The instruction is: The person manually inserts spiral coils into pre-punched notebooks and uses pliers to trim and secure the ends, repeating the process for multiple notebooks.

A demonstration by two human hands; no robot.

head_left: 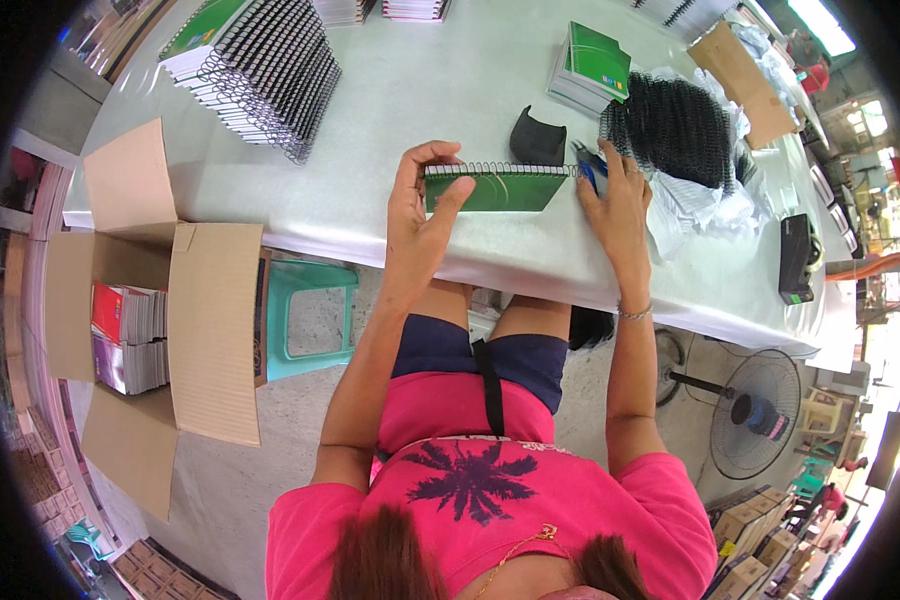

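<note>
My left hand grips a green-covered notebook by its left end, thumb on the cover and fingers behind. The notebook is tilted up near the table's front edge, with a dark spiral coil along its top. At the coil's right end, my right hand is closed around small blue-handled pliers, partly covered by the fingers. Just beyond the notebook stands a black curved holder. A heap of loose black coils lies beside my right hand on crumpled white paper.
A tall stack of coil-bound notebooks stands far left; a smaller green stack sits far right. A black tape dispenser is near the table's right edge. On the left an open carton holds books. A fan stands right.
</note>
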